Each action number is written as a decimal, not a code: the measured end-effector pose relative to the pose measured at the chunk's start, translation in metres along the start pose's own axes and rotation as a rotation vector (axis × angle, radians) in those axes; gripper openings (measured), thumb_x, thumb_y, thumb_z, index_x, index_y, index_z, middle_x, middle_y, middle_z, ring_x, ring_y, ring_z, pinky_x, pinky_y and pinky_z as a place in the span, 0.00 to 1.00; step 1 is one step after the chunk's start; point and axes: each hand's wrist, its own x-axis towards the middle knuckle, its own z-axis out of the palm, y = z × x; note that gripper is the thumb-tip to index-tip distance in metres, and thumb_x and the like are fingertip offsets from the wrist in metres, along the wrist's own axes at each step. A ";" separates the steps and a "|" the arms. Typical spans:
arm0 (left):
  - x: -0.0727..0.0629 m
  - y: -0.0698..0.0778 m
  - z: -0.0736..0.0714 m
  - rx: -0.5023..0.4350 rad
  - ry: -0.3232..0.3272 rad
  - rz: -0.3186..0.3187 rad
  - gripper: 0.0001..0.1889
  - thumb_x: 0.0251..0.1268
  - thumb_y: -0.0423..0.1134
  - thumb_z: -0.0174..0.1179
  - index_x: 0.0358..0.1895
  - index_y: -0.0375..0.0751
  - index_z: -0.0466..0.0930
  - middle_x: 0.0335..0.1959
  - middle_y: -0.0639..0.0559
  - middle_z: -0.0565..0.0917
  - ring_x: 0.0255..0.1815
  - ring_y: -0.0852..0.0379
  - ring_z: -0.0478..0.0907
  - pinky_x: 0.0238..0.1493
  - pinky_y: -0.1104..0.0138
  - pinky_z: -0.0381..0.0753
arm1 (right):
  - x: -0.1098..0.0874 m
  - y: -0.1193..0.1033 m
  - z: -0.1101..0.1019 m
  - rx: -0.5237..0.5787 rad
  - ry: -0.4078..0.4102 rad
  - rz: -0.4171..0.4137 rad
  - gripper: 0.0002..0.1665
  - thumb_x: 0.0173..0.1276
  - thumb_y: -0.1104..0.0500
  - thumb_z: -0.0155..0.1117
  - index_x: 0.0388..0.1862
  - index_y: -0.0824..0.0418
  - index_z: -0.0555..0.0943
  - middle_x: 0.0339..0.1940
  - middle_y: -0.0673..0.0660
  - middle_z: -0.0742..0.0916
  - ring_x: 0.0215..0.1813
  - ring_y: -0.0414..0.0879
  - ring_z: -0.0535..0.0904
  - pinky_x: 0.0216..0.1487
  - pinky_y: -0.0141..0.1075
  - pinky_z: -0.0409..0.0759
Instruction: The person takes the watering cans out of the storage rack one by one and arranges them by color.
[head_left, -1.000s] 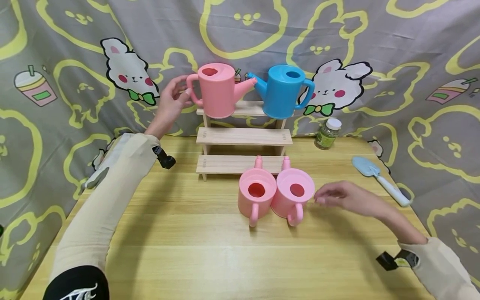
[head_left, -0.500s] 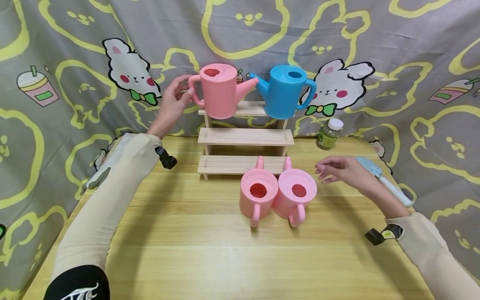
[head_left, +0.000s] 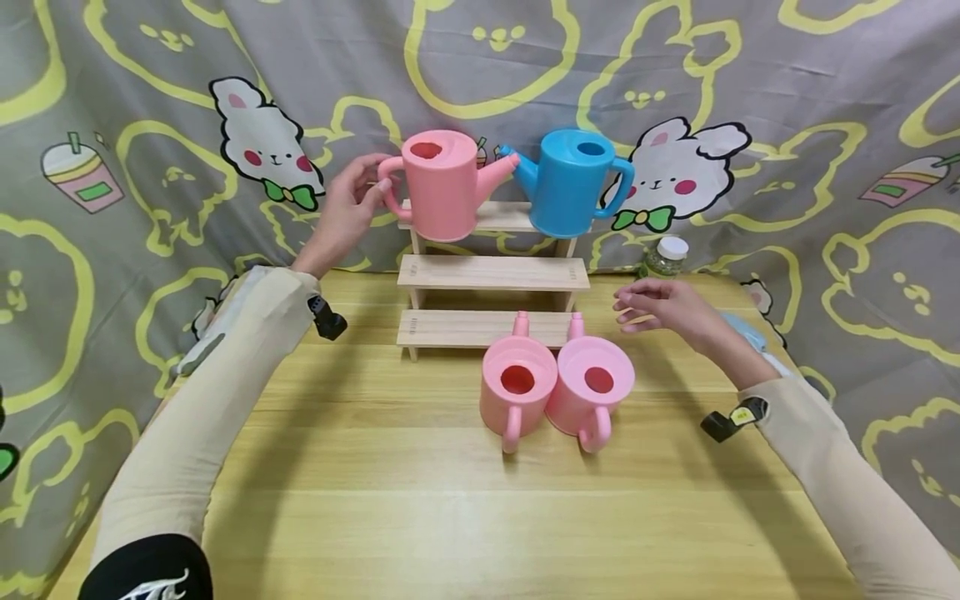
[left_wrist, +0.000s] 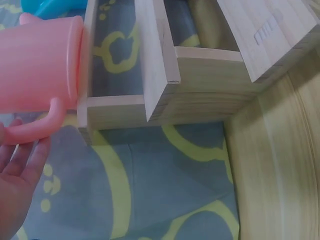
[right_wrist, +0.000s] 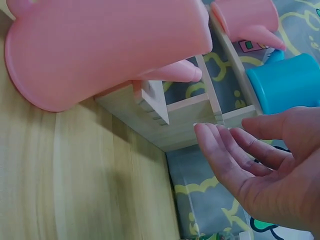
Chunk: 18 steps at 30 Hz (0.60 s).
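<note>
My left hand [head_left: 345, 208] grips the handle of a pink watering can [head_left: 441, 187] at the left end of the top shelf of a wooden stand [head_left: 491, 271]. In the left wrist view, its fingers curl under the pink handle [left_wrist: 35, 131]. Facing that can, a blue watering can [head_left: 564, 185] stands at the shelf's right end, the two spouts nearly tip to tip. My right hand [head_left: 667, 308] hovers to the right of the stand, fingers loosely bent and holding nothing. Side by side on the table, two more pink watering cans [head_left: 517, 392] [head_left: 588, 392] point their spouts at the lowest shelf.
A lidded jar [head_left: 666, 257] stands at the back right, partly behind the right hand. The right forearm covers most of a light blue trowel [head_left: 745, 331]. A patterned cloth [head_left: 330, 50] hangs behind and beside the wooden table [head_left: 420, 517].
My right hand has risen away from the right-hand pink can on the table, toward the back and slightly left. The left hand keeps its grip, and its can has shifted only slightly.
</note>
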 end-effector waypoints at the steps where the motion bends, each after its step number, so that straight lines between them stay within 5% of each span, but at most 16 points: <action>1: 0.000 0.001 -0.001 0.014 -0.007 -0.003 0.20 0.82 0.40 0.54 0.71 0.40 0.74 0.61 0.37 0.82 0.60 0.46 0.81 0.66 0.61 0.85 | 0.002 0.000 0.000 -0.001 0.001 -0.001 0.28 0.85 0.56 0.56 0.70 0.77 0.69 0.46 0.49 0.89 0.47 0.42 0.89 0.56 0.43 0.91; 8: -0.002 0.008 -0.022 0.089 -0.157 -0.019 0.21 0.79 0.43 0.61 0.65 0.34 0.79 0.57 0.42 0.86 0.57 0.58 0.83 0.68 0.59 0.84 | 0.014 -0.003 0.004 -0.005 0.011 -0.010 0.26 0.84 0.55 0.56 0.68 0.75 0.71 0.46 0.49 0.90 0.46 0.41 0.89 0.56 0.43 0.91; 14: -0.007 0.018 -0.036 0.103 -0.314 -0.055 0.20 0.73 0.45 0.69 0.61 0.39 0.83 0.47 0.54 0.90 0.52 0.57 0.85 0.59 0.68 0.84 | 0.021 -0.004 0.004 0.037 0.020 0.001 0.26 0.85 0.54 0.56 0.69 0.71 0.71 0.43 0.44 0.89 0.46 0.39 0.89 0.56 0.39 0.91; 18: -0.016 0.026 -0.036 0.099 -0.352 -0.074 0.19 0.71 0.44 0.70 0.60 0.42 0.86 0.46 0.56 0.91 0.54 0.55 0.83 0.56 0.68 0.82 | 0.028 -0.006 0.006 0.123 0.003 0.009 0.27 0.84 0.55 0.56 0.71 0.72 0.69 0.44 0.45 0.89 0.47 0.40 0.89 0.56 0.37 0.91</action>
